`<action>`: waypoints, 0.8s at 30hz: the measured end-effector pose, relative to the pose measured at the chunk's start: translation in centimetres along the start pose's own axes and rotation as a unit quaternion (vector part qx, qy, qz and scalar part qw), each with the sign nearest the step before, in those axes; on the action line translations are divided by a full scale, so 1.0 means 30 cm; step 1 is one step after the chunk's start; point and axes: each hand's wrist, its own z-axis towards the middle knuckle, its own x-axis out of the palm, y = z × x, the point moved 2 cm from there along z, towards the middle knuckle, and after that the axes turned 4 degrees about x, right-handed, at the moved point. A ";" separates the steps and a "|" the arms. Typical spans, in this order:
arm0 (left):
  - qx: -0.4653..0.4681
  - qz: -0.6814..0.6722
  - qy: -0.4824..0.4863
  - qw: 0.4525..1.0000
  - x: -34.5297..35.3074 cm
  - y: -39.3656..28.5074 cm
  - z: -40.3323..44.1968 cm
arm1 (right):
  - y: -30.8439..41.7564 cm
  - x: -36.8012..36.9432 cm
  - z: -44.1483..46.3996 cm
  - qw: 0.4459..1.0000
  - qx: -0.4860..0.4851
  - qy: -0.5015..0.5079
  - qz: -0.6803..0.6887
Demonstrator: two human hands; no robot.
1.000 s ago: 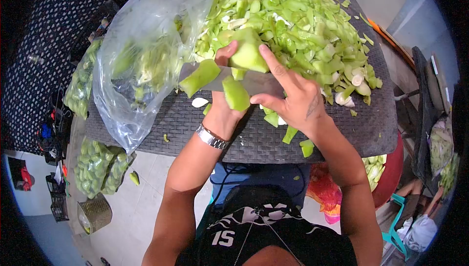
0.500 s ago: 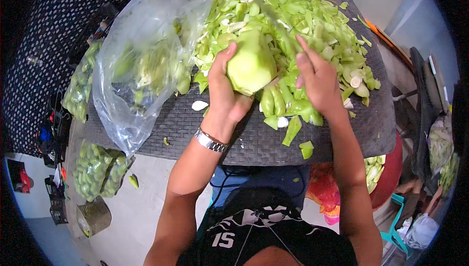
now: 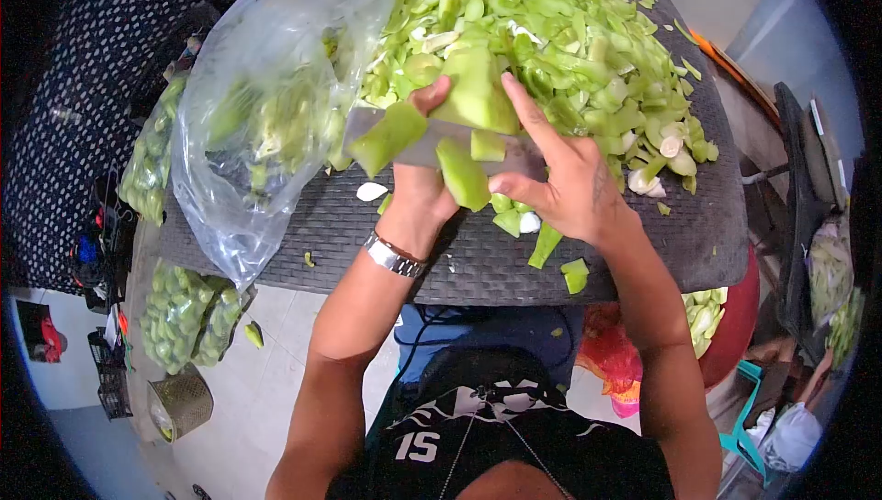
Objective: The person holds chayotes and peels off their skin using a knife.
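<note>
My left hand (image 3: pixel 421 195) is closed around a peeled pale green fruit (image 3: pixel 474 86), whose exact kind I cannot tell. The wide knife (image 3: pixel 427 143) lies across the near end of the fruit, in front of my left palm, and its handle is hidden in my right hand (image 3: pixel 577 178). My right index finger stretches forward along the fruit's side. Cut green pieces (image 3: pixel 464 175) lie on or just over the blade, one of them near its tip. Beyond the fruit spreads a big heap of green slices (image 3: pixel 588 59) with some white bits.
A clear plastic bag (image 3: pixel 266 123) with green pieces covers the left of the dark woven tabletop (image 3: pixel 367 270). Bags of small green produce (image 3: pixel 179 312) and a bin (image 3: pixel 181 403) stand on the floor at left. A red container (image 3: pixel 740 325) is below right.
The knife has swung from above the heap down across the fruit's near end. Fresh pieces have come off onto the blade. My left hand still holds the fruit.
</note>
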 end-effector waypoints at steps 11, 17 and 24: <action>-0.045 0.076 0.059 0.994 0.027 -0.030 -0.009 | -0.197 -0.152 0.034 0.942 0.299 -0.031 -0.149; -0.002 0.061 -0.024 0.998 0.030 -0.026 -0.007 | -0.102 -0.107 0.034 0.956 0.291 -0.026 0.014; 0.033 0.055 -0.084 0.994 -0.021 0.006 -0.003 | -0.064 -0.025 0.022 0.991 -0.065 -0.083 -0.082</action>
